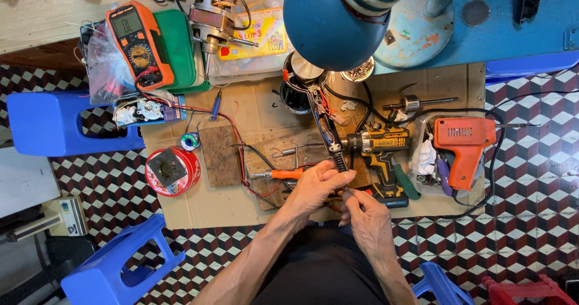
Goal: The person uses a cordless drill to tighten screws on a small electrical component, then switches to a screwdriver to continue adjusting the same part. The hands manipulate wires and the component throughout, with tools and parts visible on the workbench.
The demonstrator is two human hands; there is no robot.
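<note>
My left hand (315, 187) and my right hand (367, 220) meet over the front of a cardboard sheet (211, 208). Both pinch the near end of a long narrow circuit assembly (329, 133) with red and blue wires, which runs back toward a black pot (297, 94). The fingertips hide just what they grip. A yellow and black cordless drill (380, 151) lies right behind the hands. An orange-handled screwdriver (277, 174) lies just left of my left hand.
An orange multimeter (137, 43) rests on a green tray (181, 49) at the back left. An orange soldering gun (465, 148) lies right. A red tin (172, 171), a blue lamp head (335, 18), and blue stools (54, 124) (117, 269) surround the work.
</note>
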